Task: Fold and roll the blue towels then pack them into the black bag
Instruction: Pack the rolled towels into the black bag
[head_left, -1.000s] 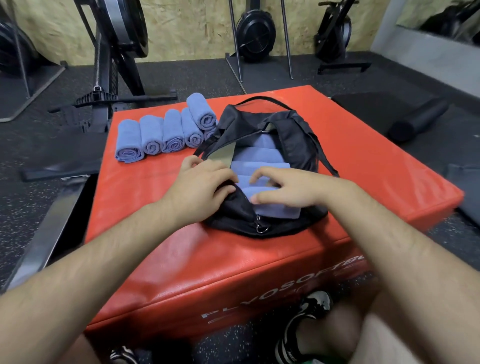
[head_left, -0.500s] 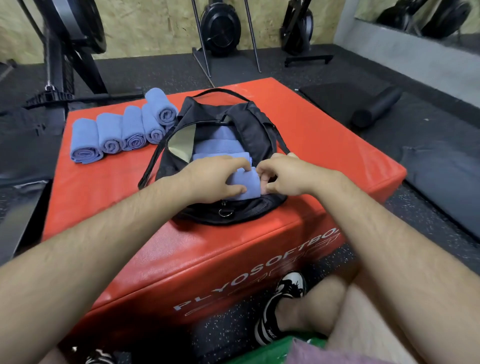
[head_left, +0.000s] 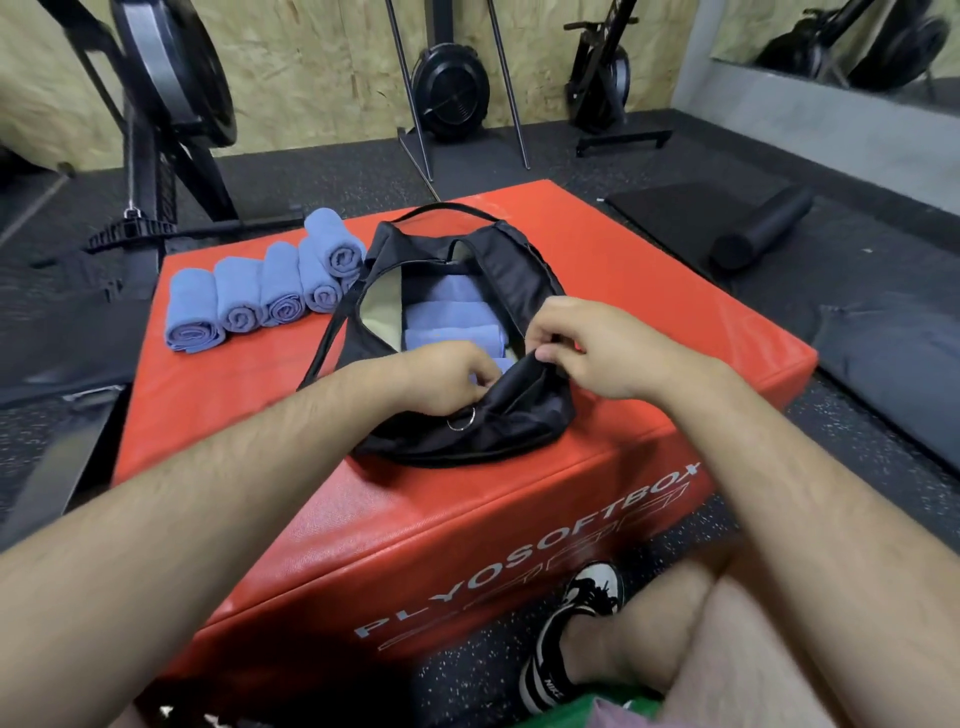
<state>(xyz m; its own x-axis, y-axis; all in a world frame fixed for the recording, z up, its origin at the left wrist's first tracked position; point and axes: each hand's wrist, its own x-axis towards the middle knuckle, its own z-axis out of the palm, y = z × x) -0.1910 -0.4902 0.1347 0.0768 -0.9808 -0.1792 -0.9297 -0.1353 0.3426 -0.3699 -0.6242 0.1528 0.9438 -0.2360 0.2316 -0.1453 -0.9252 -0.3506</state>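
The black bag (head_left: 519, 265) lies open on the red plyo box (head_left: 649, 322), and several rolled blue towels (head_left: 453, 317) lie stacked inside it. My left hand (head_left: 447, 382) reaches into the bag's near end, fingers curled on the nearest towel and the bag's edge. My right hand (head_left: 587, 345) pinches the near rim of the bag and lifts the black fabric up. A row of several more rolled blue towels (head_left: 260, 291) lies on the box to the left of the bag.
A black foam roller (head_left: 758, 228) and dark mats lie on the floor to the right. Exercise machines (head_left: 161, 104) stand behind the box along the wooden wall. My shoe (head_left: 566, 639) and bare knee are below the box's front face.
Both hands left the top of the nearest towel. The right hand now pinches the bag's near rim and pulls it up over that towel. The left hand sank deeper into the opening.
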